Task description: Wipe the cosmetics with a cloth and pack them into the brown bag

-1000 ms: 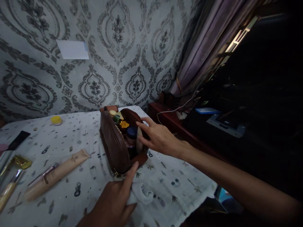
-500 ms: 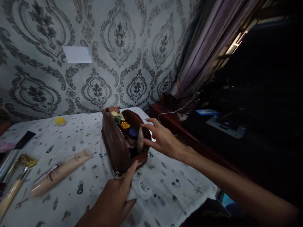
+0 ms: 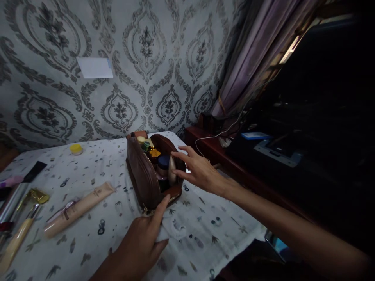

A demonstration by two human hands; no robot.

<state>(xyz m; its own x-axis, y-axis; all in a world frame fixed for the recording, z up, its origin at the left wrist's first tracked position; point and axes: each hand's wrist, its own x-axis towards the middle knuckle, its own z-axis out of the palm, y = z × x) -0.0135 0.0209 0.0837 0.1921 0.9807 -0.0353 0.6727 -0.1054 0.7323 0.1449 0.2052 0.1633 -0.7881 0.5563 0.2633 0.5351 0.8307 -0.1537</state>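
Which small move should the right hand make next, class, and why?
I'd probably settle the right hand's grip on the beige tapered container: its thumb and index finger are at the container, but a firm hold isn't clear. The left hand's index fingertip is at the open brown bag's near end, perhaps steadying it.

The pale tube (image 3: 171, 177) has turned slightly.

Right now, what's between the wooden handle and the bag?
The beige tube, lying on the cloth with a slim item along its far side. Head view shows it between the wooden handle and bag.
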